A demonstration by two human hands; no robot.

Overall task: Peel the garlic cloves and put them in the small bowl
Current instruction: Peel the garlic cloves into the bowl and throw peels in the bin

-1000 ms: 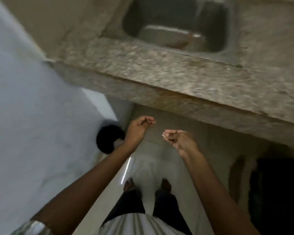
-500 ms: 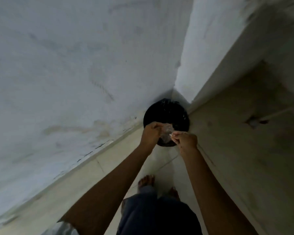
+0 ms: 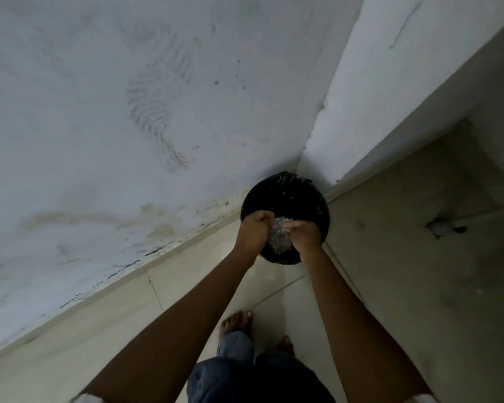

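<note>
- Bin (image 3: 285, 196), black and round, is sitting in the wall (image 3: 157, 112) corner, unmoved since before.
- Left hand (image 3: 253, 232) and right hand (image 3: 304, 235) are crowding closer together than earlier, fingers curling round the garlic peel (image 3: 278, 237).
- Garlic peel, pale and crinkly, is bunching between both hands above the bin's six o'clock rim.

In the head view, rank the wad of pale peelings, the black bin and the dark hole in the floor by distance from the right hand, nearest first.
From the right hand:
1. wad of pale peelings: against its fingers, on its left.
2. black bin: just beneath, in the wall corner.
3. dark hole in the floor: well off to the right.
</note>
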